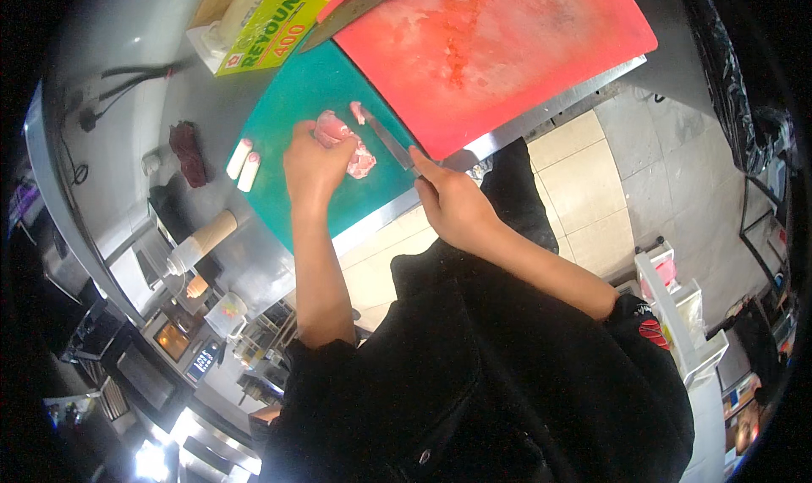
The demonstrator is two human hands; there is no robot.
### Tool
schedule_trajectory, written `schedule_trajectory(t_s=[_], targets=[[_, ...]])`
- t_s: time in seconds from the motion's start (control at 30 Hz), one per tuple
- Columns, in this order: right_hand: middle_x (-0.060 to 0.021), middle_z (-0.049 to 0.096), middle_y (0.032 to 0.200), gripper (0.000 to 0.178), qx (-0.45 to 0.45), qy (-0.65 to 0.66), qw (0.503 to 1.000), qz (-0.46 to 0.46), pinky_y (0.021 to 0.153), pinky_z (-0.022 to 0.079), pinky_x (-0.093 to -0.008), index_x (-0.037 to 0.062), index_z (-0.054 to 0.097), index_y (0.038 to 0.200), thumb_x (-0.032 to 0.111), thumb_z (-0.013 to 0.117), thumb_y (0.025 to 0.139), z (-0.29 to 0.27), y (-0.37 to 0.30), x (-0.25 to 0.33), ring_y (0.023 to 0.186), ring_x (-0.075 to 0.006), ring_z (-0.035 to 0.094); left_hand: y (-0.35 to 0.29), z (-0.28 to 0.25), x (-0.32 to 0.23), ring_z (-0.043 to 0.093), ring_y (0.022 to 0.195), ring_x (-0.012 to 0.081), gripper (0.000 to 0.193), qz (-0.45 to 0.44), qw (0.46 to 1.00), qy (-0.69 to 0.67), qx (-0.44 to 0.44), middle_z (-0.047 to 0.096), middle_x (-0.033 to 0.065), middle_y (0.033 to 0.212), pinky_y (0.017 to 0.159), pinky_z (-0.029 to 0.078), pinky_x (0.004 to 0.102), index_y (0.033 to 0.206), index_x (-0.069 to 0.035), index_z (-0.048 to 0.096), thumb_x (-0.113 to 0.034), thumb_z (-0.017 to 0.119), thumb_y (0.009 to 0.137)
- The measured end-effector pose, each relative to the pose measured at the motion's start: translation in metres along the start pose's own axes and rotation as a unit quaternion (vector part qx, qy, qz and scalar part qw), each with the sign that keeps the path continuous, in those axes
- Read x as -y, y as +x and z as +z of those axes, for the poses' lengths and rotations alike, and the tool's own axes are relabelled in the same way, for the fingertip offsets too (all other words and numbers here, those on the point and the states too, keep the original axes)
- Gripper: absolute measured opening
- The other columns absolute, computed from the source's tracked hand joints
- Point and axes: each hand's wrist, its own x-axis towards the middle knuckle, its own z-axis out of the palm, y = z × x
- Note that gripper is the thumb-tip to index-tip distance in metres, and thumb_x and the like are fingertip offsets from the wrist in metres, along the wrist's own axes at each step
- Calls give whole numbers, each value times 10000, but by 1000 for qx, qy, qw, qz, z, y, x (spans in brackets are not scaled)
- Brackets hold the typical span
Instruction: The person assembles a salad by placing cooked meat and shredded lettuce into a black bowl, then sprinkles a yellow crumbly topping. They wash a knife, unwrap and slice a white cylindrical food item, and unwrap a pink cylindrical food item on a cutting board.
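On a green cutting board (pixel 279 157) lies a piece of raw pink meat (pixel 362 159), with my left hand (pixel 315 163) closed on its left side. My right hand (pixel 452 200) grips a kitchen knife (pixel 391 143) near the board's right edge, index finger stretched along it. The blade points up and left, its tip beside a small cut strip of meat (pixel 358 112). The knife's handle is hidden in my fist. Two short white sticks with pinkish ends (pixel 244 166) lie side by side at the board's left edge.
A red cutting board (pixel 507 52) with reddish stains adjoins on the right. A large cleaver-like knife (pixel 351 13) lies across its upper left corner. Behind the green board stands a yellow-green box (pixel 271 26). A dark red bundle (pixel 188 153) and a squeeze bottle (pixel 203 239) are at left.
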Motion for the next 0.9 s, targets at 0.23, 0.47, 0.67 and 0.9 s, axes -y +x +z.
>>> schedule_trajectory(t_s=[0.23, 0.47, 0.67, 0.9], targets=[[-325, 678, 973, 521, 32, -15, 999, -31, 780, 533, -555, -54, 466, 1485, 85, 560, 992, 11, -5, 16, 869, -486, 672, 3, 5, 39, 753, 917, 258, 585, -48, 972, -225, 48, 730, 208, 1081, 775, 604, 363, 1308, 52, 598, -157, 763, 787], [-323, 682, 1035, 531, 75, -35, 996, -39, 806, 537, -493, -24, 464, 1510, 64, 573, 998, 18, -14, 36, 917, -476, 678, -21, 15, 62, 745, 895, 241, 561, -83, 898, -430, 34, 717, 186, 1077, 717, 634, 342, 1347, 39, 580, -59, 725, 814], [-306, 693, 1052, 525, 88, -104, 988, -80, 797, 548, -522, -14, 463, 1508, 79, 563, 1002, 20, -11, 30, 904, -478, 682, -24, 19, 65, 742, 915, 234, 535, -76, 899, -431, 9, 721, 198, 1106, 721, 633, 347, 1293, 58, 613, -64, 776, 798], [-281, 703, 1065, 553, 96, -161, 979, -85, 773, 554, -540, 0, 429, 1526, 93, 569, 999, 22, -4, 25, 896, -464, 689, -30, 41, 94, 740, 966, 274, 574, -77, 839, -537, 32, 723, 202, 1112, 788, 642, 371, 1338, 48, 610, -72, 811, 813]])
